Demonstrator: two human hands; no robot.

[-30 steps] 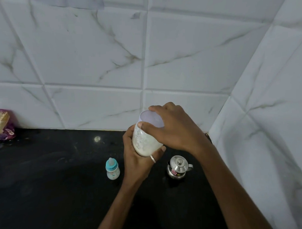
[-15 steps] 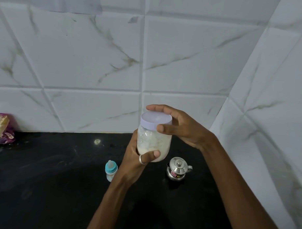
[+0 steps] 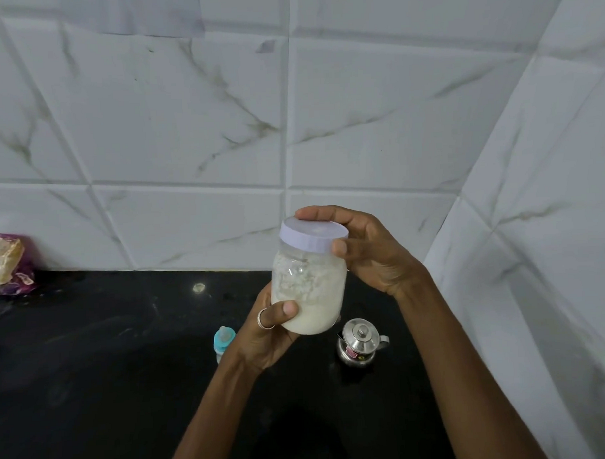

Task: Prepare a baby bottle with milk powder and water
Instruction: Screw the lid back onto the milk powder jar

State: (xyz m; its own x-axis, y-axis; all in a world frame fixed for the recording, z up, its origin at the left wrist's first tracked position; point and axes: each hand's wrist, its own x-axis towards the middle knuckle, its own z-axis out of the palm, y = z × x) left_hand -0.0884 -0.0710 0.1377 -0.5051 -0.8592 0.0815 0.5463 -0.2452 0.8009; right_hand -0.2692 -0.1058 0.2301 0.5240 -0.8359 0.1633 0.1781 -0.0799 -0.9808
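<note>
Gripping clear plastic powder jar [image 3: 310, 291] in left hand [image 3: 267, 337] | right hand [image 3: 370, 254] pinching lilac lid [image 3: 313, 235] rim | likely light, slick

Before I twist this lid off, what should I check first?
1. Left hand grips the jar low on its body: ok.
2. Right hand has thumb and fingers round the lid: ok.
3. Jar held near upright above the counter: ok.
4. Lid loosened on its thread: cannot tell.
5. Baby bottle open to take powder: not ok, its teal teat top is on.
6. Water in the lidded steel pot: cannot tell.
</note>
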